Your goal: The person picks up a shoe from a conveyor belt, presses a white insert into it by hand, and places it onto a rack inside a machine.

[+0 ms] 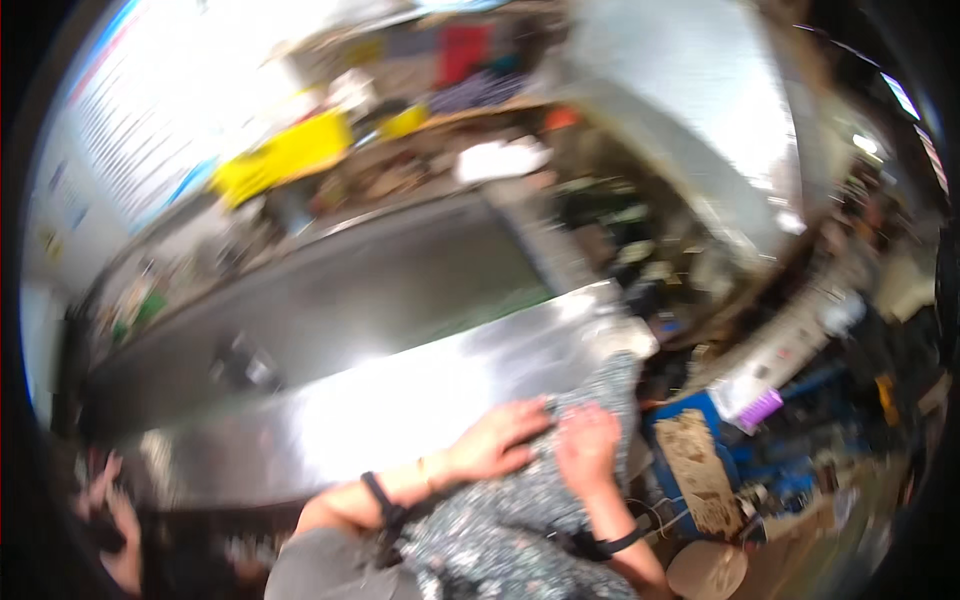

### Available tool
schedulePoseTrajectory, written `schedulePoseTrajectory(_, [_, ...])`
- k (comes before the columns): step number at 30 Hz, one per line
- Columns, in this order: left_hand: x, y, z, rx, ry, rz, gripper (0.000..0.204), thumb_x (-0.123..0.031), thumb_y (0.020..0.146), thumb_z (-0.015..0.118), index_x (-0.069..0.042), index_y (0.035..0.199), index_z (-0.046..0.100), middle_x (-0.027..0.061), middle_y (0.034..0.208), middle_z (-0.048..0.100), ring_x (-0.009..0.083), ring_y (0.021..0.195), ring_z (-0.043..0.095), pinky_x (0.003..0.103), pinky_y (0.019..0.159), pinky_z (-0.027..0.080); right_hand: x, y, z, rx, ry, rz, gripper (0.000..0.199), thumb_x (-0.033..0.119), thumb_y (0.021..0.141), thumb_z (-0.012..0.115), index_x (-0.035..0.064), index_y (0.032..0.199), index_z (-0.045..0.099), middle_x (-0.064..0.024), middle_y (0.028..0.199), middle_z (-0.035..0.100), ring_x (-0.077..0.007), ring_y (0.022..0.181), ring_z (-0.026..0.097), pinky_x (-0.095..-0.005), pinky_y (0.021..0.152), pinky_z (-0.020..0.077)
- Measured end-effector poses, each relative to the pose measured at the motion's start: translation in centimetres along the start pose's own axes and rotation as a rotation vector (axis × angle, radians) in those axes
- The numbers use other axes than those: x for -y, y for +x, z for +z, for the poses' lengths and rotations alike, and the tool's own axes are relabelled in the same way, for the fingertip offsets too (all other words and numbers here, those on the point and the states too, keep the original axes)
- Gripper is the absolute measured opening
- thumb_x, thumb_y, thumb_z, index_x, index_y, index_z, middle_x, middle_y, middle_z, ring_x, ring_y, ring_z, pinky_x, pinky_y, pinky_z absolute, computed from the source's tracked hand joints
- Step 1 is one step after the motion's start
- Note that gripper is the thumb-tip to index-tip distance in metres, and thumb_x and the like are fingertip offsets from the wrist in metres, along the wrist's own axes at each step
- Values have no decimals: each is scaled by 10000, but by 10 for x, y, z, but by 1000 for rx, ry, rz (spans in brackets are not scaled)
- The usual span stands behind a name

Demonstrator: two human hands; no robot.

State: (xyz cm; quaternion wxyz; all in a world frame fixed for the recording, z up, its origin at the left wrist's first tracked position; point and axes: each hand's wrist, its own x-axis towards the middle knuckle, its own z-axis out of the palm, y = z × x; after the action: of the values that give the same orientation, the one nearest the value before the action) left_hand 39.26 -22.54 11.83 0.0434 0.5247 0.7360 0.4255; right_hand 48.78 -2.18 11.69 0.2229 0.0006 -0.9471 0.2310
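Observation:
A speckled grey-and-white cloth (520, 520) lies over the near right corner of a shiny metal counter (400, 400). My left hand (497, 440) rests flat on the cloth near its far edge, fingers spread. Just to its right, my right hand (587, 445) presses on the same cloth, fingers bent over it. Both wrists wear dark bands. The picture is blurred, so I cannot tell whether either hand pinches the fabric.
Behind the counter runs a long metal trough (330, 290), with a cluttered shelf and a yellow box (285, 155) beyond. A large metal hood (690, 120) hangs at upper right. A blue crate (700, 450) and cardboard sit low right. Another person's hands (115, 520) show at lower left.

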Motion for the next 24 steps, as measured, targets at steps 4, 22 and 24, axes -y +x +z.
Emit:
schedulePoseTrajectory(4, [66, -119, -41, -343, 190, -452, 534, -221, 852, 675, -33, 1334, 541, 316, 1386, 473, 471, 1267, 482, 494, 1076, 413, 2, -10, 2, 26, -70, -114, 245, 199, 871, 620, 70, 1060, 707, -106, 1275, 633, -379, 1299, 473, -579, 1136, 245])
schedulePoseTrajectory(22, [200, -300, -258, -1295, 118, -1636, 1210, -186, 723, 764, 5, 1552, -96, 293, 1483, 401, 354, 1328, 485, 349, 1085, 402, 17, 8, 10, 88, -35, -53, 207, 170, 902, 613, 37, 1030, 707, -129, 1264, 637, -393, 1306, 477, -568, 1150, 244])
schedulePoseTrajectory(24, [181, -285, -254, -1305, 72, -1609, 1188, -167, 718, 743, -17, 1560, -81, 266, 1425, 464, 336, 1261, 530, 374, 1039, 445, 14, 7, 16, 77, -42, -51, 189, 157, 899, 617, 36, 1007, 715, -136, 1241, 648, -396, 1283, 494, -568, 1146, 250])
